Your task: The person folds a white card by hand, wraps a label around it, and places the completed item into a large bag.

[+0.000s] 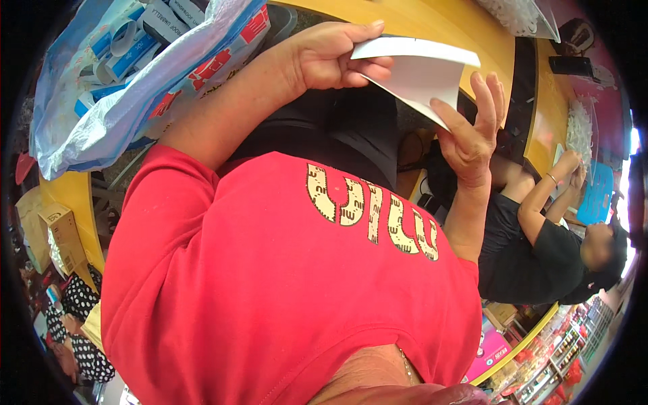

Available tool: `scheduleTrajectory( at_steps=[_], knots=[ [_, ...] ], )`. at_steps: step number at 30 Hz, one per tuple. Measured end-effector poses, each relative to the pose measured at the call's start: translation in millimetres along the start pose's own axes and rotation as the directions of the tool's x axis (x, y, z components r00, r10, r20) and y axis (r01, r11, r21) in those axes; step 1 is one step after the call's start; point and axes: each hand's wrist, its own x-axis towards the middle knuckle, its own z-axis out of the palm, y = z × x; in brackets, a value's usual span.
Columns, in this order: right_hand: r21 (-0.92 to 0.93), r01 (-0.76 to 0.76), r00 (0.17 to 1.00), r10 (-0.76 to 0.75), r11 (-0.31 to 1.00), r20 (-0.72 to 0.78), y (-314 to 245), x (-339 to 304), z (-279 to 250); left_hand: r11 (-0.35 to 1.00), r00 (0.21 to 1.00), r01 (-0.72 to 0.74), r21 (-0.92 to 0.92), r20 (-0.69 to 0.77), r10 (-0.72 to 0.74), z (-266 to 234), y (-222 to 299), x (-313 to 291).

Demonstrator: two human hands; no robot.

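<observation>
From my remote post, I see what looks like a small workshop for handwork, with goods stored around. Beside the yellow desk (435, 15), a big plastic bag (71, 145) holds many blue-and-white paper pieces (125, 61). Another person in black (543, 266) sits by clear plastic packets (580, 131). I notice also cardboard boxes (64, 236) at left and crowded shelves (567, 347) at lower right.
</observation>
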Motion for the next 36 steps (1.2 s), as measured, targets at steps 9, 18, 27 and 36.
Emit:
scheduleTrajectory(
  at_steps=[9, 18, 27, 36],
  knots=[
    [0.111, 0.065, 0.991, -0.077, 0.992, 0.109, -13.4, 17.2, -7.6, 0.99, 0.963, -0.132, 0.057, 0.242, 0.115, 2.9, 5.1, -3.6],
    [0.233, -0.121, 0.975, 0.16, 0.965, -0.155, -13.3, 23.3, 6.3, 0.688, 0.861, -0.47, 0.552, 0.117, 0.494, 22.8, 4.0, 8.0],
    [0.664, -0.523, 0.653, 0.752, 0.535, -0.092, -8.3, 13.4, 24.4, 0.704, 0.884, -0.464, 0.538, 0.238, 0.402, 15.1, -2.0, -0.5],
    [0.461, -0.56, 0.7, 0.691, 0.688, -0.181, -4.3, 20.0, 21.1, 0.737, 0.874, -0.485, 0.471, 0.275, 0.4, 7.6, -1.7, -3.6]
  ],
)
